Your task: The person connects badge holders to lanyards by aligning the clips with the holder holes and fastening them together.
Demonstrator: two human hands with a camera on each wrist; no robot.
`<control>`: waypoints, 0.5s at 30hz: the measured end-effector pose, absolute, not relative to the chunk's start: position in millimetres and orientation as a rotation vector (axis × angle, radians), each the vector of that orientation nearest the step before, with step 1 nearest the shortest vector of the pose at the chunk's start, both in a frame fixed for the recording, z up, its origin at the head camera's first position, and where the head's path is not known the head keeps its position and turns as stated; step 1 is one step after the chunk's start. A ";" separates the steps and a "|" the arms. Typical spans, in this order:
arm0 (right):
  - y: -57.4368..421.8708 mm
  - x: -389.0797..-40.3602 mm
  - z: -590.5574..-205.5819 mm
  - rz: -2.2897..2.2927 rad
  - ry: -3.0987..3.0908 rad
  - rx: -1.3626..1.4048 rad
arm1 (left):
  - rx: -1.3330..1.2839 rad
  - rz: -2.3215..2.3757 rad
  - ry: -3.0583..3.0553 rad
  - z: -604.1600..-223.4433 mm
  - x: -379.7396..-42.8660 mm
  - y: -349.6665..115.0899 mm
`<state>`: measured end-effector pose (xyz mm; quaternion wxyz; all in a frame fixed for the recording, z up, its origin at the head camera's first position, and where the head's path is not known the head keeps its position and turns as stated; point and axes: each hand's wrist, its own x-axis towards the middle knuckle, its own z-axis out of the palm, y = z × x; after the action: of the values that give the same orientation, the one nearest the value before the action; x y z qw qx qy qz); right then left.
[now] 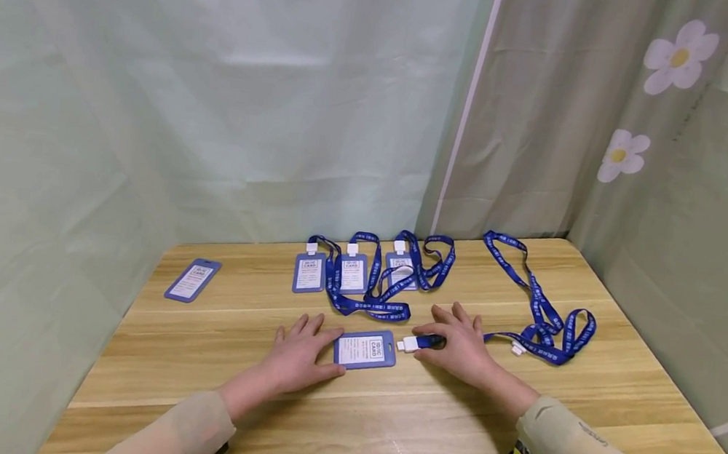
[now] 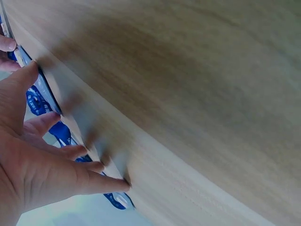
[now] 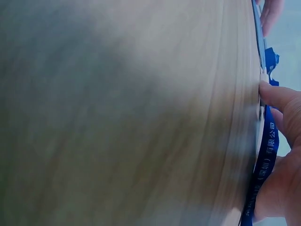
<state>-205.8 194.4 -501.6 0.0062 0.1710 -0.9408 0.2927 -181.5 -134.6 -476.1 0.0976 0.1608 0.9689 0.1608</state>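
Right hand (image 1: pixel 463 346) pinches the clip (image 1: pixel 410 344) just right of the card (image 1: pixel 361 351) (its long axis points clipward); left hand (image 1: pixel 298 352), fingers spread, touches the card's left end.

My right hand (image 3: pixel 290 165) is gripping a blue lanyard (image 3: pixel 267 153) printed with white Chinese characters — its strap is trailing along the wood-grained tabletop (image 3: pixel 117 117). Farther on, a thin card holder (image 3: pixel 258 35) is showing edge-on — my left hand (image 3: pixel 271 19) is reaching in beside it.
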 end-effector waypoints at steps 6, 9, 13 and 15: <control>193.9 -205.9 -502.1 0.934 -2.939 0.551 | 0.465 0.482 2.874 -476.3 -180.7 -134.2; 193.1 -205.6 -502.2 0.950 -2.927 0.544 | 0.461 0.478 2.878 -475.8 -180.0 -133.2; 192.9 -205.4 -501.5 0.960 -2.926 0.534 | 0.456 0.473 2.879 -474.5 -180.0 -131.7; 193.0 -205.6 -501.1 0.961 -2.930 0.529 | 0.456 0.476 2.877 -474.0 -180.1 -131.1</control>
<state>-205.6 193.0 -501.1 0.0067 0.1691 -0.9365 0.3072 -180.1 -131.1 -474.0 0.0949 0.1537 0.9704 0.1605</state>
